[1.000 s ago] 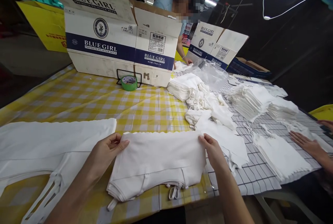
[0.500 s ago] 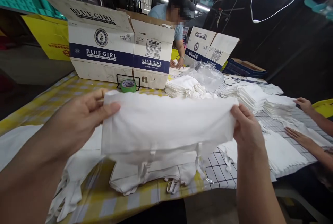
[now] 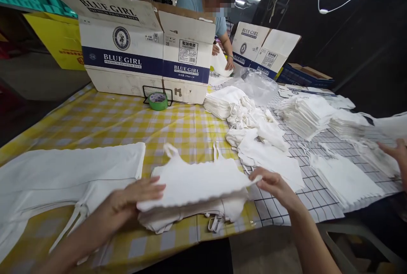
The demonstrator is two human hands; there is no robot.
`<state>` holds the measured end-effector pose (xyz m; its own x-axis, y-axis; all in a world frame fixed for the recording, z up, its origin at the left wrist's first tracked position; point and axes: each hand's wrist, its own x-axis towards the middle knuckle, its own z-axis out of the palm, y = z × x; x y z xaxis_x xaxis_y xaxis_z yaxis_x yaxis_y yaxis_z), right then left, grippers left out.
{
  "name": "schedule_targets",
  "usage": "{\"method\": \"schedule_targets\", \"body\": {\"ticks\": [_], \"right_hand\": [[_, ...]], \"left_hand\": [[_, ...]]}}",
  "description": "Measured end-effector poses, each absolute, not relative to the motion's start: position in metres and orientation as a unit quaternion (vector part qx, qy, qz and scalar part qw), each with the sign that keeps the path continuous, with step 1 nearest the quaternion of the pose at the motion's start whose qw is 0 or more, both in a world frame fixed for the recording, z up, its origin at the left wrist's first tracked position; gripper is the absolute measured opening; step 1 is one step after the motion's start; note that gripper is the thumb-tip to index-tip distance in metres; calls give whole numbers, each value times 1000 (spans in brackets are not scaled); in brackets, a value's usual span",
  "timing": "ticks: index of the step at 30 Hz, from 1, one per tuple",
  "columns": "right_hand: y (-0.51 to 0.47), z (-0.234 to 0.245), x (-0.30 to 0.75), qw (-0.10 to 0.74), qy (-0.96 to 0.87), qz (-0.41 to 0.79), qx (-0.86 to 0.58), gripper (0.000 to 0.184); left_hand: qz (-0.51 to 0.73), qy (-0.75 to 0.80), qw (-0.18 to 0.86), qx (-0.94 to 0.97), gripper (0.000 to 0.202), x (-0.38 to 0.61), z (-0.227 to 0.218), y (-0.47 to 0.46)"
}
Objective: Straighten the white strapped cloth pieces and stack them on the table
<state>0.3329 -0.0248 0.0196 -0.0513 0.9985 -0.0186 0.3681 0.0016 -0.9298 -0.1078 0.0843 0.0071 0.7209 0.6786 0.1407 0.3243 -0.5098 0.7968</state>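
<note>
A white camisole top (image 3: pixel 197 180) with thin straps lies spread over a small pile of white garments (image 3: pixel 197 212) in front of me, its straps pointing away and its scalloped edge toward me. My right hand (image 3: pixel 270 183) pinches the camisole's right corner, slightly lifted. On the left side, my left hand (image 3: pixel 138 193) rests with outstretched fingers along the camisole; its thumb is not clearly visible. Left of that hand lies another group of white garments (image 3: pixel 108 161) with hanging straps.
Large cardboard box (image 3: pixel 127 74) stands behind, green tape roll (image 3: pixel 158 102) before it. White garment stacks (image 3: pixel 305 115) and a clear plastic bag (image 3: pixel 254 85) occupy the right. Across the table a person (image 3: pixel 193 4) handles white fabric; another person's hand (image 3: pixel 396 153) is at far right.
The camisole, held up stretched between both hands, has come down onto the pile with its straps now away from me. My left fingers have straightened. The right neighbour's hand has lifted a white piece.
</note>
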Motion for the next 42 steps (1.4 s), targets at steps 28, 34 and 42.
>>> {"method": "schedule_targets", "body": {"ticks": [28,34,42], "right_hand": [[-74,-22,311,310,-551,466,-619,22],[-78,-18,309,349,-522,464,-625,20],[-95,20,332,479,-555,381,-563,13]], "left_hand": [[154,360,334,858,22,-109,-36,34],[187,399,347,828,22,-108,-27,29],[298,413,465,724,14,-126,24,28]]}}
